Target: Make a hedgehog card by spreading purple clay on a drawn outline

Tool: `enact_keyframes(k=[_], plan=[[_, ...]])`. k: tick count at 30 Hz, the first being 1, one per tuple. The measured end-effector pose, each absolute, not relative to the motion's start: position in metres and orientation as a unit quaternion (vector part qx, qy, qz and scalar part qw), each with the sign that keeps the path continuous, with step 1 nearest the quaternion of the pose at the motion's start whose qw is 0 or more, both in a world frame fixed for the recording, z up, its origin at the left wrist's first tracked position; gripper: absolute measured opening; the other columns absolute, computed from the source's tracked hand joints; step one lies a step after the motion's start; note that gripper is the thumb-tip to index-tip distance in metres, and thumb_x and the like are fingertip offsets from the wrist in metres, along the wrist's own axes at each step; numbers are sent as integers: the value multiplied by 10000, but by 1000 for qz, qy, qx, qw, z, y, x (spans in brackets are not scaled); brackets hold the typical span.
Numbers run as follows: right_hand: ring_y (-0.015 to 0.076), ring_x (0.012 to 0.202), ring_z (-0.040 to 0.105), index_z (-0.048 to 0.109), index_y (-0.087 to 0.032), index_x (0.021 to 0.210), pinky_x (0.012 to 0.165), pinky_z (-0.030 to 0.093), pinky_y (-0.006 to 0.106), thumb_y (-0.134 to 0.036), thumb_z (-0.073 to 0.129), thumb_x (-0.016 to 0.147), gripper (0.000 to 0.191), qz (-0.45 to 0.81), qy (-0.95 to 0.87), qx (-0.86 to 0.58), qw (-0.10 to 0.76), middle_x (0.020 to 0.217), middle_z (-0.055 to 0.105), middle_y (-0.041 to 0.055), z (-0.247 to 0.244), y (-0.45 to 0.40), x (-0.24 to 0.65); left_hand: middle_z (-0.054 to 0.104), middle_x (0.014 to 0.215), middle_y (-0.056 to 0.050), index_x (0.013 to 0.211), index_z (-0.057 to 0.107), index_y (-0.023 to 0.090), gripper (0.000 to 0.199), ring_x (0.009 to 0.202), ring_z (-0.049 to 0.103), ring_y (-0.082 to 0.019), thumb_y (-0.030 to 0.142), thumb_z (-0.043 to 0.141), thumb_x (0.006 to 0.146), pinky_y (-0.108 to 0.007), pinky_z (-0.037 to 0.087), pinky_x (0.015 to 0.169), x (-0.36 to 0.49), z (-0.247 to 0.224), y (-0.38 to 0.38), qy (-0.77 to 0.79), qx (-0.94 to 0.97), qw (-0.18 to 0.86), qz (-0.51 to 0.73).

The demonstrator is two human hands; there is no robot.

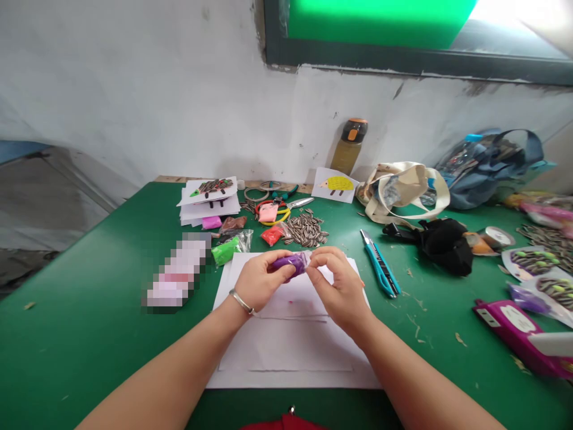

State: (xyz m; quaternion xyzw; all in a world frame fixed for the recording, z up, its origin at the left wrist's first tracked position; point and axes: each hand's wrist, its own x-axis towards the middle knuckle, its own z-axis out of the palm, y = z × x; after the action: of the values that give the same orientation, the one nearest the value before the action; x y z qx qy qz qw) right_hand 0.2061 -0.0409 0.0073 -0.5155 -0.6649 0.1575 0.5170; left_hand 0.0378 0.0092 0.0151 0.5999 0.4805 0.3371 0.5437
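My left hand (257, 279) is closed round a small clear packet of purple modelling clay (290, 263). At the packet's right end, my right hand (340, 286) pinches the crumpled plastic between thumb and forefinger. Both hands are above a stack of white paper (290, 352) that carries a few small pink marks. Just beyond them lie a green clay packet (226, 251), a red clay packet (272, 234) and a pile of striped sunflower seeds (307, 230).
A blue utility knife (380, 263) lies right of the paper. Scissors (299, 203), hedgehog pictures (335, 184) and a bottle (349, 146) are at the back. A cream bag (403, 191), a black cloth item (445, 248) and a magenta box (514, 334) occupy the right side.
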Motion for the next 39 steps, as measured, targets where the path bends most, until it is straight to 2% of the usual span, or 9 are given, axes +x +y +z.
enact_keyframes(k=[4,11,16,22,26,29,35,39], plan=[[200,913,595,628,-239,826,839,488,377,-198,563,875,91,195,-685,-479,514,899,643,40,14,-42,212,699,777,-35,977,708,138,318,619,635,-146,294,714,699,-270,545,615,37,20,10,458,584,575,344],[179,842,641,731,-286,984,784,516,352,-216,519,900,239,284,-657,-483,505,908,699,27,10,-35,227,669,654,-14,917,719,141,262,556,598,-132,279,704,695,-258,522,562,32,25,13,427,599,593,329],[171,816,635,735,-310,1010,793,503,342,-223,570,877,229,273,-671,-498,476,893,719,4,11,-35,226,660,662,-13,887,702,136,241,580,604,-138,264,702,682,-254,504,561,30,23,14,421,611,588,321],[158,748,591,693,-339,1091,851,458,394,-212,603,864,275,262,-702,-508,425,776,655,-20,16,-38,224,630,661,-6,855,670,127,231,567,583,-121,285,712,692,-240,488,546,30,23,12,407,601,611,315],[149,745,578,694,-312,1041,794,466,344,-195,615,847,240,264,-690,-509,443,770,617,-23,16,-38,223,654,773,-24,909,653,135,286,666,629,-146,323,729,706,-280,537,625,32,20,11,394,563,659,305],[148,744,567,687,-283,1012,756,472,321,-191,602,847,207,271,-687,-504,447,786,621,-13,16,-39,221,654,760,-18,906,647,137,253,666,628,-144,298,710,722,-272,527,627,32,19,11,406,582,638,299],[134,745,577,658,-240,1021,677,496,275,-171,612,823,215,330,-652,-508,457,921,672,11,17,-42,216,603,658,13,821,629,141,124,594,559,-119,224,615,729,-234,443,556,31,24,11,431,672,518,307],[137,753,589,657,-236,1049,672,501,279,-171,613,815,247,348,-638,-517,452,915,676,14,15,-42,215,593,667,15,821,608,144,125,596,558,-119,228,601,730,-237,447,559,31,23,11,424,666,529,312]])
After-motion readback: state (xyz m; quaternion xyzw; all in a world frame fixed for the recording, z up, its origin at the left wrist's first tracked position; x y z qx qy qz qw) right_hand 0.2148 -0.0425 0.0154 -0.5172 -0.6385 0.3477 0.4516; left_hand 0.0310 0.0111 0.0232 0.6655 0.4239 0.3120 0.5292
